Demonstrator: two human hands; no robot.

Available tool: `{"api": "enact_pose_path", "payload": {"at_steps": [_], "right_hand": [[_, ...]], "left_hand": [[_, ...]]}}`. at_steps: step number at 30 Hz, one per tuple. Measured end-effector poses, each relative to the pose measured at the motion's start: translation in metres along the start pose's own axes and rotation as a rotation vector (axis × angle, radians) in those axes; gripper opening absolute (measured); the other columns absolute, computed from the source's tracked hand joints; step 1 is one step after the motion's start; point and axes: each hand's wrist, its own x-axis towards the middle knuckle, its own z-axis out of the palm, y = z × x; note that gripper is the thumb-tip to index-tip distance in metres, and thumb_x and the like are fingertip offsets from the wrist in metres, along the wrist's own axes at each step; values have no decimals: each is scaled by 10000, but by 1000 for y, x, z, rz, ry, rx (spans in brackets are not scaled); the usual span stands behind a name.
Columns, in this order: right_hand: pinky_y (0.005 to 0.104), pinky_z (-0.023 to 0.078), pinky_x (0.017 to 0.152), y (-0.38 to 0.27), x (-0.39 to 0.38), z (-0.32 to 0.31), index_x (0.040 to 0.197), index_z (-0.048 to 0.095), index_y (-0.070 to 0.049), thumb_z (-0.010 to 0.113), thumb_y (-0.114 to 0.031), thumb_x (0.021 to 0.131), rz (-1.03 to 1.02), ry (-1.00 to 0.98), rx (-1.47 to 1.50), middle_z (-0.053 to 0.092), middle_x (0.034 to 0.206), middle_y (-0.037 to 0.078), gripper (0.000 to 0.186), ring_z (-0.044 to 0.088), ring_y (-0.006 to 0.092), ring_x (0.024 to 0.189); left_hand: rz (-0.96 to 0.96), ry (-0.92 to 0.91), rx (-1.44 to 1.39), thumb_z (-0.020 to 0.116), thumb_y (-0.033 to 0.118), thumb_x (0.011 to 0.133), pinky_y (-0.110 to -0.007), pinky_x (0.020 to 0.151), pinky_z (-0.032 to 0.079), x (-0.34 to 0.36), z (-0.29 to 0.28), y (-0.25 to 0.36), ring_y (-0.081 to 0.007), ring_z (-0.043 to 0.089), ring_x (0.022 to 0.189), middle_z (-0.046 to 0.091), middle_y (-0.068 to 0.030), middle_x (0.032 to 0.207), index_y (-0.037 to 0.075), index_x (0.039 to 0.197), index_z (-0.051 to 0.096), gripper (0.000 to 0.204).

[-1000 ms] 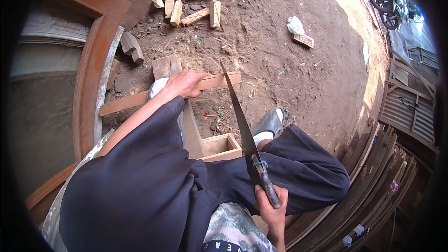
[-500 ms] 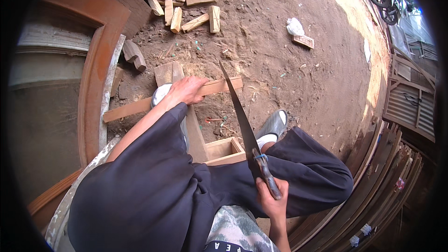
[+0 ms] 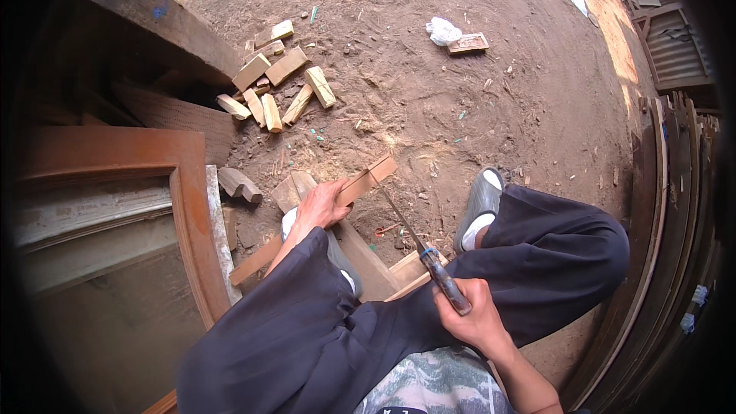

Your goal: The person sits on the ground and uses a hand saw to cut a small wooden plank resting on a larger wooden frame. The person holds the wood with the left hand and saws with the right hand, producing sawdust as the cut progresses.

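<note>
In my right hand (image 3: 469,310) is the dark, worn handle of a handsaw (image 3: 400,217), with blue binding where the blade starts. The blade slants away to the upper left, seen nearly edge-on. Its tip part meets a wooden strip (image 3: 257,259) near the strip's right end. My left hand (image 3: 322,205) grips that strip from above, close to the saw. Below the hand a thicker timber piece (image 3: 360,253) runs toward me, with one grey shoe (image 3: 343,261) beside it. Part of the strip is hidden by my left hand and forearm.
An open wooden box (image 3: 410,270) sits between my legs, partly covered. Cut wood blocks (image 3: 285,67) lie heaped ahead on the dirt. A brown door frame (image 3: 188,192) stands at left; long boards (image 3: 652,215) are stacked at right. A white plastic bag (image 3: 442,31) lies farther off.
The saw has swung from a raised, broadside position down onto the strip, its blade now nearly edge-on. The strip's right end tilts up more. The head view has shifted.
</note>
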Motion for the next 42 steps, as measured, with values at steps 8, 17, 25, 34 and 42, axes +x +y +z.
{"api": "enact_pose_path", "payload": {"at_steps": [8,17,25,34,42], "right_hand": [[366,346,488,-5,8,2,644,512,45,662,-76,903,-34,43,25,426,522,97,323,388,96,507],[348,381,495,-12,-18,-22,676,599,35,668,-95,919,71,17,27,475,514,72,285,434,86,499],[329,384,496,-31,-16,-24,698,624,8,752,-186,936,103,-110,-46,541,537,36,333,458,78,508],[290,312,490,-22,-11,-35,656,555,-5,746,-171,951,165,-95,48,477,565,-38,388,395,35,567],[309,299,484,-21,-33,-33,647,547,5,744,-161,939,212,-27,-21,436,551,-26,389,370,43,564]], "left_hand": [[-49,-17,-10,743,180,756,-499,918,552,1,-3,8,-414,692,1058,726,-192,1074,122,1289,667,542],[-45,-43,-12,751,181,760,-511,893,550,7,4,-5,-422,683,1063,711,-201,1084,95,1205,652,464],[-9,39,-76,779,270,765,-511,908,563,-2,-4,-2,-427,690,1065,720,-211,1052,65,1199,657,495],[-10,131,237,813,371,734,-476,787,612,5,10,0,-402,751,859,735,-242,864,-29,918,753,444],[38,89,298,859,330,715,-455,765,636,-6,22,20,-405,762,849,738,-240,877,-57,857,762,424]]}}
